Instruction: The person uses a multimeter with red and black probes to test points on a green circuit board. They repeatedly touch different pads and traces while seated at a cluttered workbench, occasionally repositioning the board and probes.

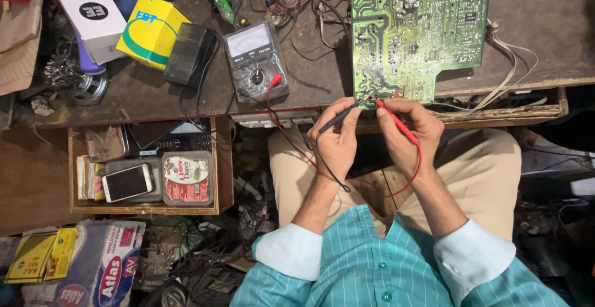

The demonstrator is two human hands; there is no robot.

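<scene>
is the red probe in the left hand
No, the red probe is in the right hand, while the left hand holds the black probe at the green circuit board.

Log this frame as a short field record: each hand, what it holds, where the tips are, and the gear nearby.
left hand: grips black probe, tip at the board's lower edge
right hand: grips red probe, tip beside the black one
circuit board: green, solder side up, on the bench
multimeter: analogue, grey, left of the board, red lead plugged in
open drawer: holds a white phone
boxes: yellow box and white box, far left of bench
</scene>
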